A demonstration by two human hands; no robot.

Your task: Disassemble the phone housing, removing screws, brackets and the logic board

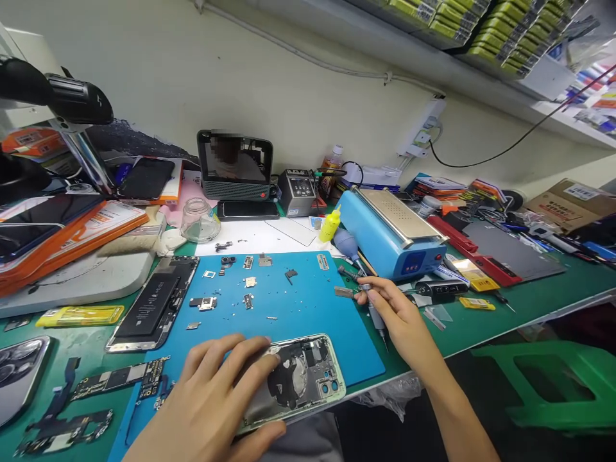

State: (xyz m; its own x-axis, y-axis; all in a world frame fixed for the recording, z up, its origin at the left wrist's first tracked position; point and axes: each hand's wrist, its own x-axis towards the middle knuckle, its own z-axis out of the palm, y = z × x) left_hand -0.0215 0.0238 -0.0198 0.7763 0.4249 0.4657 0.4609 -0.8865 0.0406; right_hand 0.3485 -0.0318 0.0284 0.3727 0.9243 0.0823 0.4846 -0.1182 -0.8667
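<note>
My left hand (216,398) lies on an opened phone housing (308,378) at the near edge of the blue work mat (298,308), fingers spread over its left half and thumb under the near rim. My right hand (392,314) is at the mat's right edge, fingers pinched round a thin screwdriver (378,321) whose tip points down toward me. Beside its fingertips lies a small metal plate (343,292). Small brackets and screws (248,282) are scattered over the mat.
Left of the mat lies a second opened phone with its battery (154,305), a logic board (120,378) and flex cables. A blue heating station (389,234), yellow bottle (330,224), glass jar (199,221) and small monitor (235,165) stand behind. A green stool (553,378) is at right.
</note>
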